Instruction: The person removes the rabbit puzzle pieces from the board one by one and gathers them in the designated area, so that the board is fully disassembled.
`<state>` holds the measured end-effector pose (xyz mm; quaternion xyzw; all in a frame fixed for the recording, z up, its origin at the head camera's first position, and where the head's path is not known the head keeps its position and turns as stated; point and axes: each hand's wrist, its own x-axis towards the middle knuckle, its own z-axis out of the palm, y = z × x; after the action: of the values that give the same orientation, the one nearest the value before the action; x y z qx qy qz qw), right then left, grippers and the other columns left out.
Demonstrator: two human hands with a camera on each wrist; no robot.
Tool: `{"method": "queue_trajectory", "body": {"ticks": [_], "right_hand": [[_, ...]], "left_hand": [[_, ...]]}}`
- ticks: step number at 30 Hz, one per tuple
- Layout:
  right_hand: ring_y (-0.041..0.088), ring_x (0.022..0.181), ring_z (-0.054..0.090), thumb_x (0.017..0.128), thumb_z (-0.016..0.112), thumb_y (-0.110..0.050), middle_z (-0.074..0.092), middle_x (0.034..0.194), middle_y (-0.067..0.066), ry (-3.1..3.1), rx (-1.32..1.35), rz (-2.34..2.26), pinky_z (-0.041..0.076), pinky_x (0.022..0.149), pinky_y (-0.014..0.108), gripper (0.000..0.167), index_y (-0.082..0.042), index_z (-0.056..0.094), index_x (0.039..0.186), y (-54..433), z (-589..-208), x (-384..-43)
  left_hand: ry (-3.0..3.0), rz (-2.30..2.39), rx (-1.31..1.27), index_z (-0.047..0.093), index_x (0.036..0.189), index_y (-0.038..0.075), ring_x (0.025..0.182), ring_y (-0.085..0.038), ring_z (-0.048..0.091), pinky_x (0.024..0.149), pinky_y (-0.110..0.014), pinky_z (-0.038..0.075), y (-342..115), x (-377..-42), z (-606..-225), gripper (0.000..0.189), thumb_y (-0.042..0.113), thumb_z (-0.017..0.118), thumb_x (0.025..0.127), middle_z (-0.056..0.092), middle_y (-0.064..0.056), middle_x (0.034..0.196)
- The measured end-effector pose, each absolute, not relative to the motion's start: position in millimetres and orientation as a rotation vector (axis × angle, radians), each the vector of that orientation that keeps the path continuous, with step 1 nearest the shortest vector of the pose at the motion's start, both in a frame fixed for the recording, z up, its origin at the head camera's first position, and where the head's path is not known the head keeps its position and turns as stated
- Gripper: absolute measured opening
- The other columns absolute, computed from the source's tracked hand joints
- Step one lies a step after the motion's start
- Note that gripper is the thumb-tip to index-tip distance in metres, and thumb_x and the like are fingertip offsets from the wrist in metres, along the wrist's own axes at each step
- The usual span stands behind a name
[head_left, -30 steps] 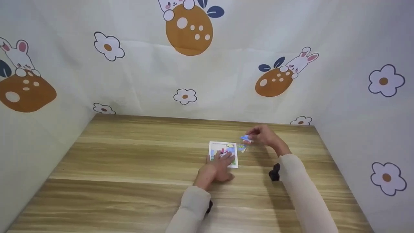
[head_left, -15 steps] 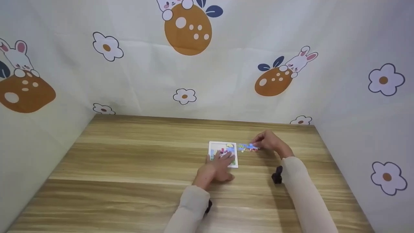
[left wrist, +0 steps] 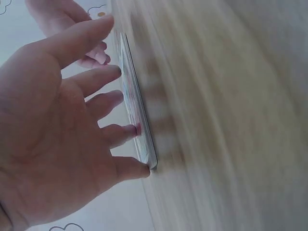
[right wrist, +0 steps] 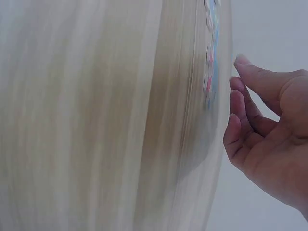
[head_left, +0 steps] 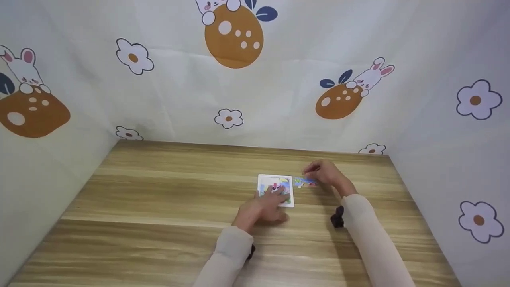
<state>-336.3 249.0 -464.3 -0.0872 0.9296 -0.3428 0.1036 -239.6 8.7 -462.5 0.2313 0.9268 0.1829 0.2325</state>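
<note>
My left hand (head_left: 271, 203) lies with spread fingers over the lower part of a white-framed jigsaw puzzle (head_left: 275, 175). Its fingertips are at the picture, as the left wrist view shows the puzzle (left wrist: 137, 103) edge-on under them. A pale bare patch shows in the upper left of the tray, beside a pink-and-white printed figure. Right of the frame, blue jigsaw pieces (head_left: 305, 182) lie in a short row on the table. Just above these pieces (right wrist: 210, 77) hovers my right hand (head_left: 324, 173), fingers loosely bent and holding nothing.
The wood-grain table (head_left: 159, 199) runs back to a pale curtain (head_left: 179, 87) printed with rabbits, oranges and flowers. More curtain closes in the left and right sides. A dark wrist camera (head_left: 338, 217) sits under the right sleeve.
My right hand brought a blue jigsaw piece down beside another piece, right of the frame, and let it go. It has since moved slightly left. My left hand stays on the puzzle.
</note>
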Motion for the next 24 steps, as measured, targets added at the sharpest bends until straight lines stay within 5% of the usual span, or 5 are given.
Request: {"method": "queue_trajectory", "body": {"ticks": [9, 24], "right_hand": [[0.017, 0.086, 0.062, 0.09, 0.073, -0.01, 0.074, 0.098, 0.011, 2.749, -0.417, -1.031, 0.049, 0.075, 0.025, 0.011, -0.004, 0.077, 0.1, 218.3, -467.0, -331.6], [0.018, 0.09, 0.062, 0.087, 0.076, -0.007, 0.071, 0.098, 0.01, 2.733, -0.479, -0.954, 0.051, 0.083, 0.034, 0.014, -0.004, 0.074, 0.101, 200.8, -475.1, -326.5]], "left_hand": [[2.539, 0.504, 0.696, 0.039, 0.155, 0.021, 0.158, -0.029, 0.009, 0.125, -0.061, 0.011, 4.1, -243.0, -465.3, 0.068, 0.037, 0.063, 0.094, 0.018, -0.002, 0.17], [2.537, 0.519, 0.67, 0.038, 0.156, 0.024, 0.159, -0.026, 0.005, 0.126, -0.058, 0.008, 1.3, -243.0, -468.1, 0.067, 0.036, 0.064, 0.096, 0.016, 0.001, 0.17]]}}
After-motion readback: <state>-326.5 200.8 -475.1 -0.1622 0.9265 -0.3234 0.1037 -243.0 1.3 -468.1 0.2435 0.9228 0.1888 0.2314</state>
